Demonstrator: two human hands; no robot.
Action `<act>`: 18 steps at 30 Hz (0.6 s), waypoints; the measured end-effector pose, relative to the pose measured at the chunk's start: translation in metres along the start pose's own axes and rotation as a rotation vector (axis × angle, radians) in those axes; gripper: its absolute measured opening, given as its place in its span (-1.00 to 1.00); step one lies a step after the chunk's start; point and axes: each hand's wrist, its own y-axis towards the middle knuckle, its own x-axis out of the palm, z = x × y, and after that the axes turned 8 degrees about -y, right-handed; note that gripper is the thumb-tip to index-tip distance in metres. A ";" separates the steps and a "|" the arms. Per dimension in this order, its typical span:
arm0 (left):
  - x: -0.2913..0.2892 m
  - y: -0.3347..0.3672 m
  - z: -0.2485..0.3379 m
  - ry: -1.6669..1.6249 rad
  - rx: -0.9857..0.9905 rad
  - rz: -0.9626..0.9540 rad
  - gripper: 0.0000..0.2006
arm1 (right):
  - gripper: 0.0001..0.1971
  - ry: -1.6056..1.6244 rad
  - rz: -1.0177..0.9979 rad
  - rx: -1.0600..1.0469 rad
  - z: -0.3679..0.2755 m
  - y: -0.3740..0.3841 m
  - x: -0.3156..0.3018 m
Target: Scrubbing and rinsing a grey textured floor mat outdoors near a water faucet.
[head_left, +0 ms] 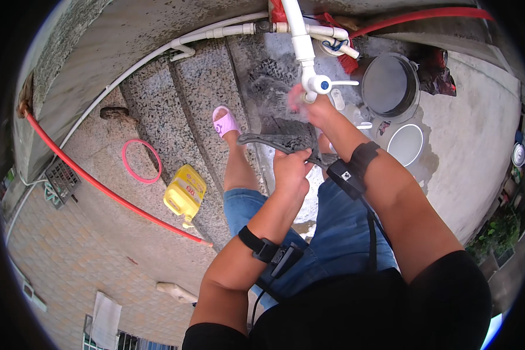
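My left hand is closed round a long, dark grey, curved piece that looks wet; I cannot make out its kind. It crosses in front of my legs, with one end toward the pink slipper on my left foot. My right hand is beneath the white tap, in the running water. Spray and motion smear its fingers, so whether it holds anything is hidden. The tap hangs from a white pipe, and its white lever points right.
Right of the tap stand a large dark bucket and a white bucket. A yellow jug, a pink ring and a red hose lie to the left. Stone steps run beside my feet. A red brush sits behind the tap.
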 end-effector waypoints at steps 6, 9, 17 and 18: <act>-0.006 0.003 0.001 -0.011 -0.007 0.003 -0.61 | -0.93 0.060 -0.048 0.047 -0.002 -0.002 0.006; -0.005 0.004 0.003 -0.017 -0.007 -0.003 -0.60 | -0.91 0.108 -0.101 -0.013 -0.001 0.001 0.009; -0.008 0.013 0.010 -0.100 0.016 -0.004 -0.64 | -0.73 -0.582 -0.026 -0.176 -0.006 -0.057 0.010; -0.008 0.015 0.012 -0.155 0.001 -0.023 -0.62 | -0.72 -0.580 -0.003 -0.223 -0.006 -0.067 0.007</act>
